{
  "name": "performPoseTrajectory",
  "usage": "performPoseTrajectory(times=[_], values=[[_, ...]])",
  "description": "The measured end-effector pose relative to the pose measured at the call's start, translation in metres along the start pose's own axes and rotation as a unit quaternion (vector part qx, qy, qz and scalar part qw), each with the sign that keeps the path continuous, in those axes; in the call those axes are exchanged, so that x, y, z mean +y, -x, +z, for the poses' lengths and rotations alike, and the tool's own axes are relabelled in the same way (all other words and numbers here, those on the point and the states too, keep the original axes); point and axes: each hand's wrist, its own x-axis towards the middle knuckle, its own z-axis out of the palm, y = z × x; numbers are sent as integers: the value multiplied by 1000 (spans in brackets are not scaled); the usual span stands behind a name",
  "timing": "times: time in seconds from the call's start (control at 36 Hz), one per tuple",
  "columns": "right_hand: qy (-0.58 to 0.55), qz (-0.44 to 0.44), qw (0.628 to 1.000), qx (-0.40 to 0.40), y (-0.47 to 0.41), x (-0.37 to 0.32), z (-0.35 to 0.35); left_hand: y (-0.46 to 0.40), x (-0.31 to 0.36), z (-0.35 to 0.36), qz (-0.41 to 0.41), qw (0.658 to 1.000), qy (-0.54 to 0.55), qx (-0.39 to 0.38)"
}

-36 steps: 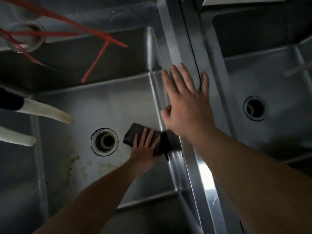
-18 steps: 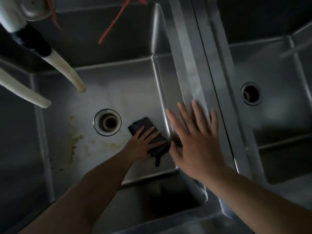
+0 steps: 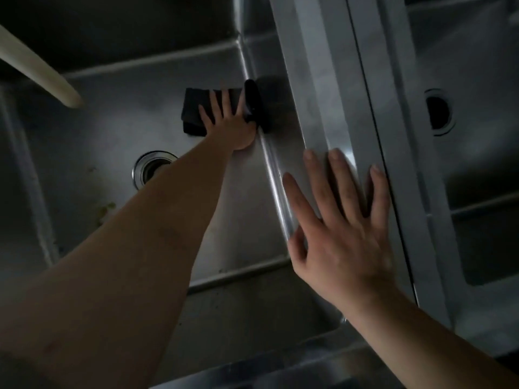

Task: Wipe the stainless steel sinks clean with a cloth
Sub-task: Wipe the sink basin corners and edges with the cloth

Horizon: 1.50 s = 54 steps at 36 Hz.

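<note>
- Left hand (image 3: 224,119), fingers spread flat, presses the cloth (image 3: 196,108) on the left sink (image 3: 118,122) floor at its right wall.
- Right hand (image 3: 345,237), fingers wide, braces on the divider (image 3: 331,88); it could slip on smooth steel.
- Stains (image 3: 105,210) near the drain (image 3: 148,169) may be missed.
- Dim room; second sink (image 3: 477,80) at right.

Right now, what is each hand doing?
Left hand: open, flat fingers pressing the dark folded cloth on the sink floor.
Right hand: open, fingers spread, holding nothing.
</note>
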Motion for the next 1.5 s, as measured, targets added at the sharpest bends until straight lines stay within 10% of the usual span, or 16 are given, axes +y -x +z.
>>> performPoseTrajectory(times=[0.25,0.42,0.5,0.64,0.89,1.0,1.11,1.33,1.5], values=[[0,8,999,-44,-3,-3,-7,144,6,75,44,993,-44,-104],[8,4,999,-41,-1,-2,-6,211,18,70,83,946,-70,-306],[6,1,1000,-29,0,-1,-2,228,9,27,81,928,77,-355],[0,-10,999,-53,2,-2,-3,294,-47,-43,-64,924,350,-137],[-218,-254,938,-90,21,-54,-18,454,-146,-52,-310,944,112,35],[-269,-15,883,-385,1,-94,5,471,-157,-37,-339,931,105,82],[-306,142,811,-479,-28,-95,55,470,-153,-25,-354,916,99,162],[-132,-44,907,-397,-43,-101,130,469,-154,-20,-352,905,110,212],[-47,-103,910,-400,-52,-121,150,469,-155,-20,-349,902,111,230]])
